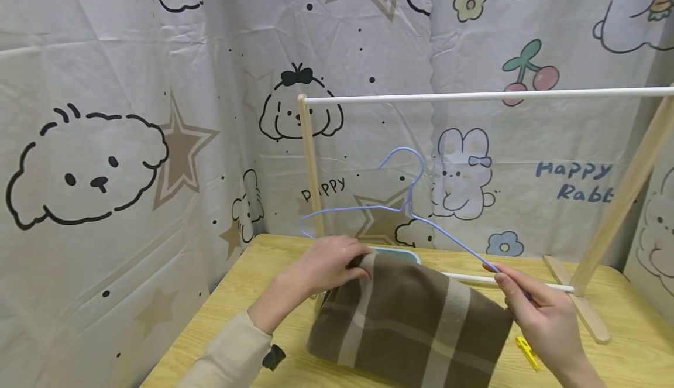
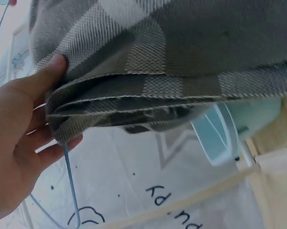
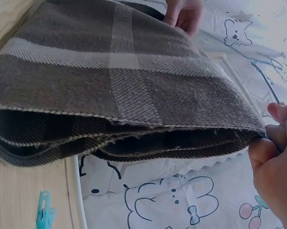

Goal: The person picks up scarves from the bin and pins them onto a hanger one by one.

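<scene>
A brown plaid cloth point(image 1: 405, 318) with pale stripes, folded in several layers, hangs between both hands. My left hand point(image 1: 334, 262) grips its upper left corner, thumb on the near side and fingers behind. My right hand point(image 1: 542, 312) pinches the right end of a blue wire hanger point(image 1: 453, 237) together with the cloth's right corner. The hanger's hook rises above the cloth, while its lower bar is hidden by the fabric. In the left wrist view the layered edges point(image 2: 162, 95) show beside the fingers, and a blue wire emerges below them.
Behind stands a drying rack with a white top rod point(image 1: 474, 95) and wooden posts point(image 1: 626, 201). A light blue container point(image 1: 402, 254) is partly hidden behind the cloth. A yellow clothespin point(image 1: 528, 353) lies on the wooden table point(image 1: 221, 323); a teal clothespin point(image 3: 45, 210) appears in the right wrist view.
</scene>
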The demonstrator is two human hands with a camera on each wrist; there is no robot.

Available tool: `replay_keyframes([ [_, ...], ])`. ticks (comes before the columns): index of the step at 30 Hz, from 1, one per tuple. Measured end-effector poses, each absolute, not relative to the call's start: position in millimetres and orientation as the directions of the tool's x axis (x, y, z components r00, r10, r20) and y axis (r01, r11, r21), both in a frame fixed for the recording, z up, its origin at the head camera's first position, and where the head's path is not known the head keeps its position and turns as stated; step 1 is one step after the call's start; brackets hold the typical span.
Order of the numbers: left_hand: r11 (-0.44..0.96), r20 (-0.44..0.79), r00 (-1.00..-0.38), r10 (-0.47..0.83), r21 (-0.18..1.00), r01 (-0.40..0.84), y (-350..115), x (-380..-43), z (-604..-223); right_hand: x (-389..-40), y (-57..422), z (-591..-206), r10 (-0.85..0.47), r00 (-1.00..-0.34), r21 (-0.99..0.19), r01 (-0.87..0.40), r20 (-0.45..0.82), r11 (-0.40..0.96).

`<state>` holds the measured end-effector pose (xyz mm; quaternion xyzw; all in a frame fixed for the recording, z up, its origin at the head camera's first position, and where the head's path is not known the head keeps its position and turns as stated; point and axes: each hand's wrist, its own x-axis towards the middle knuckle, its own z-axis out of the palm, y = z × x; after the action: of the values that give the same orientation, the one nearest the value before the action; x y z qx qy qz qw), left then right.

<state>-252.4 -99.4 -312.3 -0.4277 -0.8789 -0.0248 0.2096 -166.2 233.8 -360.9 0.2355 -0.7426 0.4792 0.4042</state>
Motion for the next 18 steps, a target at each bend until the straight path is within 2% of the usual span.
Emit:
replay_keyframes([
  [3,0.619,0.461,-0.51,0.726,-0.113,0.778,-98,-250,-312,-166,237,-361,0.024,-0.594,-0.55,-0.728,0.804,0.409],
  [5,0.625,0.522,-0.512,0.682,-0.052,0.779,-94,-247,-311,-165,238,-360,0.014,-0.615,-0.569,-0.72,0.788,0.398],
  [8,0.632,0.608,-0.551,0.572,0.101,0.768,-87,-244,-310,-163,235,-360,-0.017,-0.619,-0.561,-0.723,0.785,0.402],
  [11,0.637,0.638,-0.622,0.454,0.255,0.727,-80,-243,-307,-162,231,-358,-0.072,-0.61,-0.53,-0.736,0.789,0.422],
  [14,0.683,0.584,-0.705,0.403,0.321,0.656,-78,-246,-303,-160,230,-356,-0.086,-0.608,-0.523,-0.739,0.789,0.425],
  [18,0.732,0.374,-0.799,0.471,0.339,0.591,-88,-253,-301,-159,237,-353,-0.017,-0.599,-0.541,-0.735,0.8,0.409],
])
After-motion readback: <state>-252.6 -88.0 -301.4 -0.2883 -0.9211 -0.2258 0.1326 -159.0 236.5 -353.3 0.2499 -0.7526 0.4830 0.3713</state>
